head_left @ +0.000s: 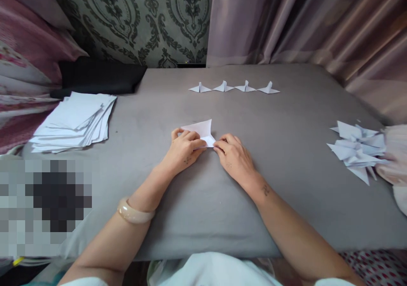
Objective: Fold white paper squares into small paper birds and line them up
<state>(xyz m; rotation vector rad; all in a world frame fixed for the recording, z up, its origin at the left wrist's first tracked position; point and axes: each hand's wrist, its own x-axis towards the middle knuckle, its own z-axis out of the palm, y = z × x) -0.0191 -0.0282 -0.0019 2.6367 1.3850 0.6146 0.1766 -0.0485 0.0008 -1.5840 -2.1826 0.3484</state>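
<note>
A partly folded sheet of white paper [203, 129] lies on the grey cloth-covered table in front of me, one flap raised at the back. My left hand [187, 144] rests on its left part, fingers closed over the paper and hiding some of its folds. With thumb and fingertips, my right hand [233, 152] pinches the pointed right corner of the same paper. Beyond both hands, several folded paper cranes [224, 86] stand in a row, their wings spread.
To the left is a stack of white paper sheets [76, 122], with a folded black cloth [101, 76] behind it. A pile of folded paper cranes [359, 148] lies at the right edge of the grey table [286, 120]. Curtains [254, 23] hang behind the table.
</note>
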